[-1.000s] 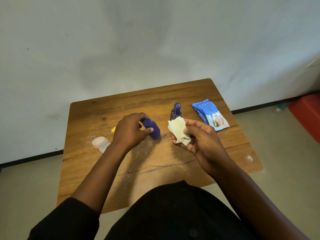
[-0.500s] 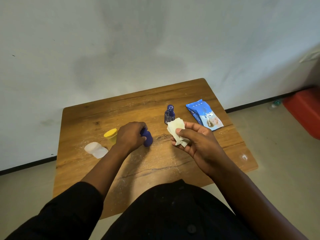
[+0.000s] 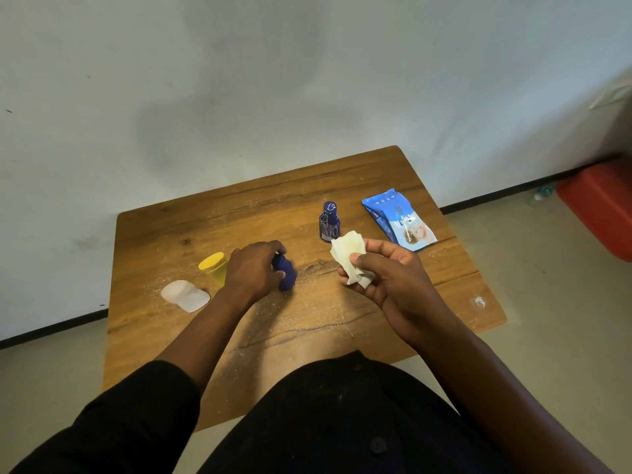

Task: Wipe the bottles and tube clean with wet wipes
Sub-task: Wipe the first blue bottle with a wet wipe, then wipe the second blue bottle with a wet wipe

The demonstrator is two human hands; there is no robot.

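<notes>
Left hand (image 3: 254,270) curls its fingers and thumb round a dark blue bottle (image 3: 285,275), which sits low on the wooden desk (image 3: 307,313) near its middle; whether the bottle stands or leans cannot be told, since the hand covers much of it. Farther left, near the desk's left edge, lies a white tube (image 3: 185,295) on its side. Just beside it, between the tube and the left hand, is a yellow bottle (image 3: 214,268) with a yellow cap, tilted toward the wall.

Fine pale grit is scattered over the wood around the hands.

Right of the held bottle, and farther back, a second blue bottle (image 3: 329,221) stands upright, apart from both hands. The right hand (image 3: 390,278) is raised above the desk, palm turned up, its thumb and fingers pinching a crumpled, off-white wipe (image 3: 350,258). The wipe's upper edge shows just in front of the upright bottle's base. Behind the right hand, a blue wipe pack (image 3: 396,218) lies flat near the desk's right edge.
</notes>
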